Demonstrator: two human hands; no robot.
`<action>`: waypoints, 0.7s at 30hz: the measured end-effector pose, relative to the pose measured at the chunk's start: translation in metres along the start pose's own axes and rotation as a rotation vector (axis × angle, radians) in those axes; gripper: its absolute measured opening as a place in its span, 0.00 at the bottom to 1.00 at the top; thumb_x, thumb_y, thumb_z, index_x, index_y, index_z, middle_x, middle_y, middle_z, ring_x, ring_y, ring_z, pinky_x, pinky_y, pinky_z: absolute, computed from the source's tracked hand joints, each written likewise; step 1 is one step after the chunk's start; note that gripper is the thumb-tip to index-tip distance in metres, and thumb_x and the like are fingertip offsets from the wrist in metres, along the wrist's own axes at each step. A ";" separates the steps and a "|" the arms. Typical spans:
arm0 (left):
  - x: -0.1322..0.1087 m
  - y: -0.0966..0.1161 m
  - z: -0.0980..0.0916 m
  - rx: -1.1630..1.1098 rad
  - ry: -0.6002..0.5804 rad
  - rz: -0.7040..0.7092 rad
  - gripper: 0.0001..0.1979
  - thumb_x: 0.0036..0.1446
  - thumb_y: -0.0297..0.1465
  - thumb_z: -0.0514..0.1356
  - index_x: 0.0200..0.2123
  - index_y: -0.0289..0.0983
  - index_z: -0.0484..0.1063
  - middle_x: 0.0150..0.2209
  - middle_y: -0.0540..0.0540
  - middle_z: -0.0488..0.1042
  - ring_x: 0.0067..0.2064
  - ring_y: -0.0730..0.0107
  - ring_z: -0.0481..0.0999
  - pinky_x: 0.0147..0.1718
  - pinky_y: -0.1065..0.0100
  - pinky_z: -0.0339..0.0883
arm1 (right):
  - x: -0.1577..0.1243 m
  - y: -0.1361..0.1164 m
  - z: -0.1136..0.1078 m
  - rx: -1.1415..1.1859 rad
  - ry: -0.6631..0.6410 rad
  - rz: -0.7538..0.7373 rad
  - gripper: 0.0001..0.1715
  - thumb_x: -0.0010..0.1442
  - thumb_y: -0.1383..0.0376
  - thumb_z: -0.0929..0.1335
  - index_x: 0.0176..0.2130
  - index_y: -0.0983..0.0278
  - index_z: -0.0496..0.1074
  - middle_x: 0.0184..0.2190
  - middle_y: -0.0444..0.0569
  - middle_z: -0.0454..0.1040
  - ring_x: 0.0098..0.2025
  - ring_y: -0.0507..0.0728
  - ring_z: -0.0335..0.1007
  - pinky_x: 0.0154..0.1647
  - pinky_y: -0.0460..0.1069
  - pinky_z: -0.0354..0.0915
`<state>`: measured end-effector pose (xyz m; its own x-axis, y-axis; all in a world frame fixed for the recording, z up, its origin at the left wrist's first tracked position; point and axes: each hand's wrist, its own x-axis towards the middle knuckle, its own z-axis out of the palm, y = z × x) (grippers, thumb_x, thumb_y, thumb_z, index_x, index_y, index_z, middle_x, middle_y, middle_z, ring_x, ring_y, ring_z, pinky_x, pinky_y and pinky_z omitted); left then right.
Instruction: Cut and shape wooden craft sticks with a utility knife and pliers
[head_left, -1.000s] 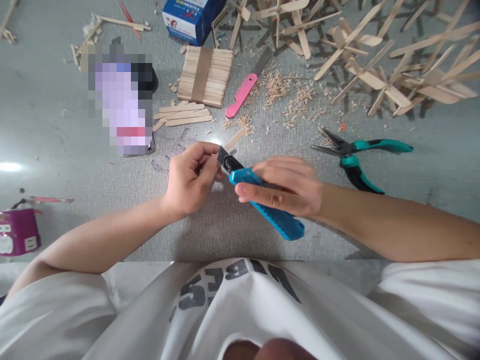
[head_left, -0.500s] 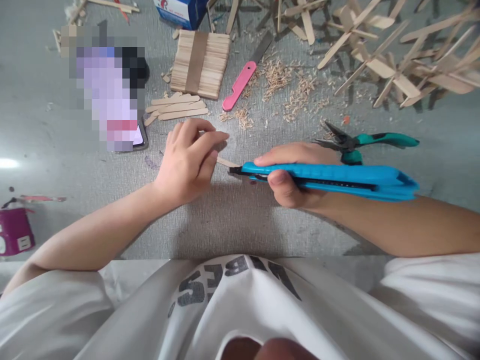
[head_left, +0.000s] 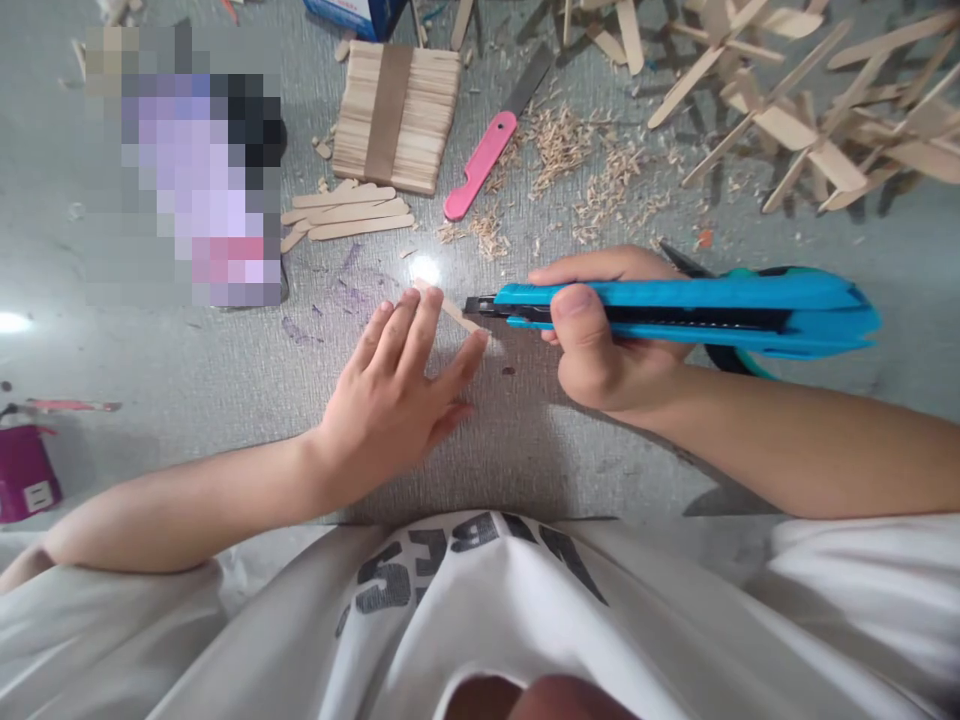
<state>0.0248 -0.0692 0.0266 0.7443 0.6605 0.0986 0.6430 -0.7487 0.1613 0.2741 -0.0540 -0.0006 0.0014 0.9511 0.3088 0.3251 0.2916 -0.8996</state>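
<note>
My left hand point(head_left: 401, 385) lies flat on the grey table with fingers stretched out, pressing down a short wooden stick point(head_left: 455, 312). My right hand point(head_left: 604, 340) is closed round a blue utility knife point(head_left: 675, 310), held level with its black tip pointing left at the stick's end. The knife tip sits just right of my left fingertips.
A banded bundle of wooden sticks point(head_left: 396, 115) and a few loose sticks point(head_left: 349, 212) lie at the back. A pink-handled blade point(head_left: 484, 162) and wood shavings point(head_left: 585, 170) lie beyond. Glued stick structures point(head_left: 810, 110) fill the back right. Teal pliers point(head_left: 739, 362) are mostly hidden behind the knife. A purple container point(head_left: 26, 470) stands at left.
My left hand has put the stick down and flattened its fingers over it. The knife has swung from a diagonal to level, tip at the stick.
</note>
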 end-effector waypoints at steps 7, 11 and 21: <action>-0.001 -0.006 0.012 -0.077 0.000 0.002 0.39 0.71 0.47 0.67 0.77 0.41 0.59 0.80 0.24 0.55 0.80 0.28 0.59 0.76 0.34 0.60 | 0.004 -0.005 -0.001 -0.214 0.015 -0.093 0.15 0.74 0.49 0.71 0.51 0.51 0.85 0.35 0.45 0.87 0.29 0.59 0.83 0.30 0.55 0.81; -0.002 -0.004 0.015 -0.076 0.037 0.011 0.40 0.72 0.47 0.65 0.78 0.39 0.58 0.81 0.23 0.53 0.81 0.27 0.58 0.76 0.35 0.59 | 0.002 -0.005 -0.008 -0.297 -0.053 -0.122 0.15 0.74 0.49 0.71 0.53 0.50 0.84 0.35 0.45 0.86 0.33 0.60 0.85 0.32 0.55 0.81; 0.001 -0.005 0.013 -0.009 0.016 0.054 0.44 0.70 0.48 0.67 0.78 0.35 0.56 0.77 0.16 0.58 0.78 0.21 0.62 0.74 0.34 0.63 | 0.013 -0.023 -0.006 -0.473 -0.131 -0.384 0.08 0.74 0.60 0.70 0.51 0.51 0.80 0.38 0.41 0.88 0.34 0.59 0.87 0.33 0.52 0.79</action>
<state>0.0242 -0.0653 0.0133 0.7748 0.6201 0.1235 0.6004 -0.7827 0.1639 0.2721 -0.0487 0.0255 -0.3051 0.8009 0.5152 0.6630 0.5670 -0.4888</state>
